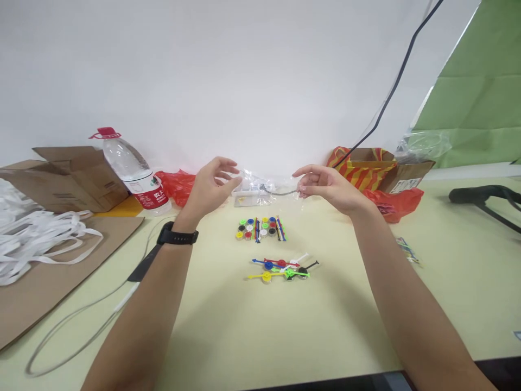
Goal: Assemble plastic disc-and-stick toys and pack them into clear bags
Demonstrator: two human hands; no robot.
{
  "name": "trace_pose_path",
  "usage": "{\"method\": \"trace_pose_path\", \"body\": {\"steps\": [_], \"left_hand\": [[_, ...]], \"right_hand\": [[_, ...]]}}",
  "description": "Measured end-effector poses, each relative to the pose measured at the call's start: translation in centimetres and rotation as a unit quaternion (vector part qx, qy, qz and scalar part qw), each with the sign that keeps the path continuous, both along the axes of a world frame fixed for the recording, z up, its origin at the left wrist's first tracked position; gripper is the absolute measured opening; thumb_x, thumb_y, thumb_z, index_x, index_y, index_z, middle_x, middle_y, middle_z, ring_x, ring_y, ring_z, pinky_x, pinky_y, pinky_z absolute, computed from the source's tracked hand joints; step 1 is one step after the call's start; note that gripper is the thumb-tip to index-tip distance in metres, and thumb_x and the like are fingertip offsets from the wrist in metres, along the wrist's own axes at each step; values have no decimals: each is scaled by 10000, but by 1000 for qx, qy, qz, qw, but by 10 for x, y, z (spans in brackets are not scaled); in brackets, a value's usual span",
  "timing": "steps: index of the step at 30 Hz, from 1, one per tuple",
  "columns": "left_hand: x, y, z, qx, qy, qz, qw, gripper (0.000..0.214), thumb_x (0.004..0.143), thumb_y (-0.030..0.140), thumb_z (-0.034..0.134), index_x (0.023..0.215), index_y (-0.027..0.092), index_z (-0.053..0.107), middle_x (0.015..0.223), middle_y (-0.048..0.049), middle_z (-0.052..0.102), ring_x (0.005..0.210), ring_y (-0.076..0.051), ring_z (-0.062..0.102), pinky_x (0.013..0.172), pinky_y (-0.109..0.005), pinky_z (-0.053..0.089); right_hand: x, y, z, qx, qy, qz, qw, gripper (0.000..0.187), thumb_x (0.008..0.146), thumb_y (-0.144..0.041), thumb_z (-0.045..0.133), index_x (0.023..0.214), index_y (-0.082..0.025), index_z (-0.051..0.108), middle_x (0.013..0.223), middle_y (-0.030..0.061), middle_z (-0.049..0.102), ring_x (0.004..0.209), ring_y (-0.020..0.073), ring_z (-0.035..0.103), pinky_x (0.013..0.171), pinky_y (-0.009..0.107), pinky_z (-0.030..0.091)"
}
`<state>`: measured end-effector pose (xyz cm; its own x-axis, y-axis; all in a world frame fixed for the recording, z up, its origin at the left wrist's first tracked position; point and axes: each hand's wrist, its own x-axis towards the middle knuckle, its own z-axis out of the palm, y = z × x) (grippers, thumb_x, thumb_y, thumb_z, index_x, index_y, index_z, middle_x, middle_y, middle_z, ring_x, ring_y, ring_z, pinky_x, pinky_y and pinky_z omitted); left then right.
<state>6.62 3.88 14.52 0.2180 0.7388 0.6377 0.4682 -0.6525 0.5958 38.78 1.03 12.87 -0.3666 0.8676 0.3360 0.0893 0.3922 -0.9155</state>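
Observation:
My left hand (214, 185) is raised over the back of the table, thumb and fingers apart and loosely curved. Opposite it, my right hand (330, 188) hovers with a gap between index finger and thumb, its other fingers curled. Clear plastic bags (266, 187) lie behind and between them; whether the fingertips touch the plastic I cannot tell. Nearer me are several assembled spinners (280, 269), coloured arrows on round clear bases. Behind these, small coloured discs (245, 228) on clear bases stand in groups beside bundles of loose arrows (281, 228).
A large water bottle (140, 179), a cardboard box (77, 179) and white straps (49, 239) occupy the left. Red plastic bags (393, 203) and a striped bag (362, 165) sit at the right. A cable (69, 315) loops along the left; a packet of arrows (408, 251) lies right.

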Motion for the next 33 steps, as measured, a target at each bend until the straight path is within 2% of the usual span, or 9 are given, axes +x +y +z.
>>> {"method": "trace_pose_path", "body": {"steps": [2, 5, 8, 10, 16, 20, 22, 28, 33], "left_hand": [[10, -10, 2, 89, 42, 36, 994, 387, 820, 327, 784, 1180, 235, 675, 1246, -82, 704, 1130, -250, 637, 931, -381, 521], [34, -34, 6, 136, 123, -31, 983, 398, 828, 319, 769, 1210, 265, 673, 1259, -59, 694, 1209, -275, 577, 1051, -430, 460], [56, -59, 9, 142, 204, -143, 958, 249, 827, 212, 702, 1067, 276, 721, 1159, -27, 718, 1112, -265, 590, 1006, -424, 474], [66, -70, 10, 135, 240, -180, 944, 324, 779, 160, 683, 1077, 281, 717, 1147, -27, 726, 1087, -283, 588, 956, -434, 488], [75, -82, 8, 136, 299, -196, 924, 302, 688, 96, 611, 920, 252, 726, 933, -46, 724, 962, -286, 597, 889, -438, 482], [73, -79, 9, 129, 280, -202, 930, 135, 801, 154, 636, 723, 240, 704, 761, -48, 684, 953, -279, 596, 855, -414, 491], [70, -76, 10, 120, 240, -178, 947, 157, 875, 213, 635, 736, 232, 704, 762, -50, 686, 942, -265, 607, 832, -390, 501], [59, -65, 18, 108, 142, -100, 979, 219, 983, 334, 604, 853, 199, 716, 812, -26, 735, 731, -162, 635, 713, -305, 491], [55, -63, 20, 94, 120, -94, 984, 202, 999, 327, 595, 919, 188, 717, 865, -40, 757, 778, -162, 669, 721, -282, 520]], "right_hand": [[-6, -3, 3, -7, 4, -5, 1000, 371, 819, -331, 808, 1160, -244, 692, 881, 31, 697, 878, 201, 674, 871, 387, 565], [-15, -9, 6, -9, 2, -7, 1000, 357, 840, -322, 777, 1173, -238, 681, 857, 28, 707, 833, 192, 673, 849, 382, 555], [-22, -17, 11, -6, -14, 5, 1000, 342, 852, -282, 743, 1183, -229, 673, 864, 26, 720, 804, 182, 668, 840, 371, 543], [-25, -22, 14, -2, -34, 21, 999, 353, 847, -242, 720, 1196, -226, 667, 838, 17, 715, 780, 179, 659, 791, 350, 534], [-30, -26, 15, -6, -80, 79, 994, 379, 828, -195, 681, 1204, -229, 659, 773, -3, 716, 749, 185, 663, 714, 324, 504], [-31, -18, 9, -40, -27, 77, 996, 312, 912, -410, 696, 1175, -244, 671, 876, 24, 741, 819, 193, 682, 805, 349, 542], [-29, -14, 6, -74, 30, 87, 993, 436, 939, -601, 630, 1212, -263, 656, 1005, 48, 751, 931, 216, 699, 895, 380, 552], [-22, -7, -11, -176, 35, 309, 934, 947, 776, -900, 561, 1502, -299, 459, 1371, 115, 651, 1282, 329, 611, 1081, 496, 468], [-28, 2, -33, -148, 48, 388, 909, 915, 796, -764, 690, 1560, -383, 360, 1393, 95, 626, 1301, 327, 601, 1127, 524, 400]]}}
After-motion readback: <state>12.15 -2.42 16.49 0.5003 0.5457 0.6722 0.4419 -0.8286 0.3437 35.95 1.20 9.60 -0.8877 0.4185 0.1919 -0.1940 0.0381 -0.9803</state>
